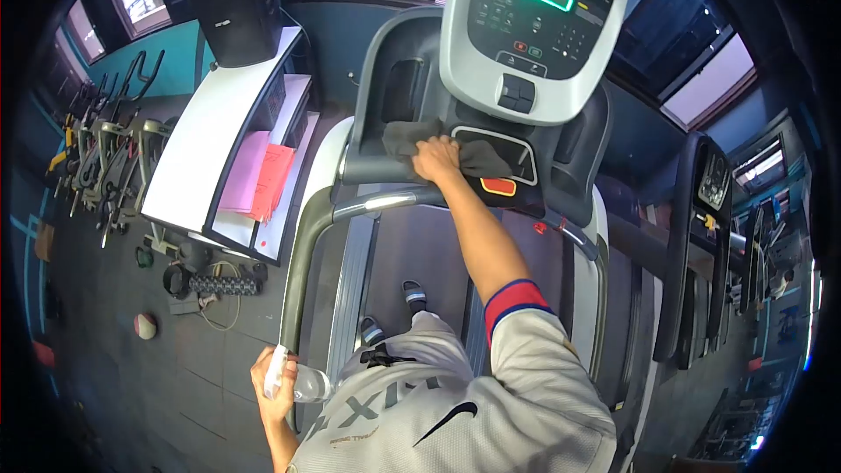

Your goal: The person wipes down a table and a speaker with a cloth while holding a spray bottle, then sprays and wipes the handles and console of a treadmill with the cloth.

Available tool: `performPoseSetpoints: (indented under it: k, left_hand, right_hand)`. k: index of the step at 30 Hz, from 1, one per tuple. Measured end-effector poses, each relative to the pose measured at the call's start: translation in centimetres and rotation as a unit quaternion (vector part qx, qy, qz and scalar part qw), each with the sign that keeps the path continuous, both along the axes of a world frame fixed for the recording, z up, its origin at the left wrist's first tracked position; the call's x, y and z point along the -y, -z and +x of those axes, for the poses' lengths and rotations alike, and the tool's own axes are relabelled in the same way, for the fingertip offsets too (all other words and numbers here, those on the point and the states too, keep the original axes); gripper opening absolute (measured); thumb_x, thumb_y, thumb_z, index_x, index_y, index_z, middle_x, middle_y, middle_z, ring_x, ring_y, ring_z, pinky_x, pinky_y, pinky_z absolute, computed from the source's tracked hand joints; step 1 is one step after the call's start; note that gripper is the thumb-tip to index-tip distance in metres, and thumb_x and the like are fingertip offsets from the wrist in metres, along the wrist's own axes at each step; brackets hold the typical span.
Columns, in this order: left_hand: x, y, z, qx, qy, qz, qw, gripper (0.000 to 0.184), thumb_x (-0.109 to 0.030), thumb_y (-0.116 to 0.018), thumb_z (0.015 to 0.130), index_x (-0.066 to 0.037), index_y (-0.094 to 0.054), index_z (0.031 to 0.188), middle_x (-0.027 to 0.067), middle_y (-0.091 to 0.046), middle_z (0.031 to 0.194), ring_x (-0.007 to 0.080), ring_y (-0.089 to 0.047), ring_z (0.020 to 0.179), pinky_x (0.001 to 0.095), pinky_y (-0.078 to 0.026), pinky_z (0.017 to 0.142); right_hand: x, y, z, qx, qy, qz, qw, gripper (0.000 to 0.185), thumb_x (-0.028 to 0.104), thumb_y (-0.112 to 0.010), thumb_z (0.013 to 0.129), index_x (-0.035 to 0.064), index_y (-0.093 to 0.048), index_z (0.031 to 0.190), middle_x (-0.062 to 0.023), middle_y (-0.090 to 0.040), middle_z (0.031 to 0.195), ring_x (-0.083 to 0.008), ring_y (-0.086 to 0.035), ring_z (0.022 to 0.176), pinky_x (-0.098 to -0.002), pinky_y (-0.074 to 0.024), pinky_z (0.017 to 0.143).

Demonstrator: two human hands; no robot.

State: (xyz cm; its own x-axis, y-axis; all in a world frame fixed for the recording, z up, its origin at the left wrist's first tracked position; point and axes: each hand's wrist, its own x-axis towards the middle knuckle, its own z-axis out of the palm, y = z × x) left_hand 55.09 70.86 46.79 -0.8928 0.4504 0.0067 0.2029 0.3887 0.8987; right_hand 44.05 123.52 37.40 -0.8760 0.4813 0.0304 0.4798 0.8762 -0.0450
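My right hand (pixel 435 158) is closed on a dark grey cloth (pixel 484 158), pressing it against the treadmill's front tray below the console (pixel 534 35). The cloth bunches out on both sides of my fingers and covers part of a light-rimmed panel (pixel 517 142). Just below it sits a red and yellow button (pixel 498 187). Down at the lower left, my left hand (pixel 273 378) grips a clear spray bottle (pixel 311 384) by its white top, beside the treadmill's left handrail (pixel 293 298). The bottle lies tilted on its side.
A white shelf unit (pixel 206 140) with pink and red papers (pixel 270 180) and a black speaker (pixel 235 13) stands to the left. On the floor are a ball (pixel 145 326) and a foam roller (pixel 226 285). Another treadmill (pixel 692 245) is at right.
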Motion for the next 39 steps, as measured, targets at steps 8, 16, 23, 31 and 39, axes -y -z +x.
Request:
performPoseSetpoints:
  k: [8, 16, 23, 31, 39]
  left_hand:
    - [-0.9, -0.7, -0.4, -0.019, -0.010, -0.002, 1.000, 0.039, -0.036, -0.068, 0.087, 0.003, -0.066, 0.080, 0.0111, -0.058, 0.072, 0.0222, -0.054, 0.063, 0.0355, -0.041, 0.058]
    - [-3.1, -0.2, -0.2, -0.015, -0.034, -0.014, 0.999, 0.044, -0.040, -0.067, 0.088, 0.003, -0.066, 0.081, 0.0114, -0.058, 0.072, 0.0220, -0.054, 0.062, 0.0360, -0.041, 0.058]
    - [-14.8, -3.3, -1.6, -0.040, 0.078, -0.047, 0.995, 0.045, -0.041, -0.067, 0.088, 0.004, -0.066, 0.081, 0.0117, -0.058, 0.072, 0.0233, -0.056, 0.063, 0.0352, -0.043, 0.059]
    - [-28.3, -5.1, 0.5, -0.045, 0.075, 0.007, 0.996, 0.045, -0.041, -0.066, 0.089, 0.004, -0.066, 0.082, 0.0116, -0.060, 0.075, 0.0217, -0.057, 0.063, 0.0335, -0.043, 0.057]
    - [-32.0, -3.6, 3.9, -0.021, 0.028, -0.021, 0.999, 0.041, -0.037, -0.066, 0.087, 0.004, -0.065, 0.081, 0.0117, -0.060, 0.073, 0.0218, -0.057, 0.063, 0.0331, -0.042, 0.057]
  right_hand:
    - [-6.6, -3.0, 10.7, -0.045, 0.024, -0.061, 0.997, 0.046, 0.047, -0.058, 0.093, 0.0162, -0.066, 0.125, -0.0150, -0.067, 0.118, -0.0367, -0.063, 0.112, -0.0506, -0.0510, 0.093]
    - [-14.6, -6.2, 20.6, -0.180, 0.338, 0.023, 0.923, 0.052, 0.044, -0.054, 0.096, 0.0001, -0.064, 0.122, -0.0268, -0.067, 0.106, -0.0449, -0.064, 0.102, -0.0525, -0.0518, 0.088]
    - [-9.9, 0.5, 5.6, -0.128, -0.151, -0.103, 0.975, 0.055, 0.041, -0.052, 0.099, -0.0067, -0.059, 0.126, -0.0303, -0.045, 0.145, -0.0452, -0.048, 0.128, -0.0520, -0.0334, 0.112]
    - [-20.6, -2.8, 13.0, -0.030, -0.078, -0.127, 0.988, 0.058, 0.036, -0.058, 0.096, -0.0032, -0.047, 0.138, -0.0230, -0.056, 0.135, -0.0370, -0.053, 0.127, -0.0523, -0.0355, 0.111]
    - [-19.1, -0.9, 5.3, -0.084, -0.254, -0.266, 0.926, 0.053, 0.043, -0.053, 0.096, 0.0108, -0.051, 0.138, -0.0256, -0.065, 0.120, -0.0453, -0.058, 0.117, -0.0536, -0.0436, 0.102]
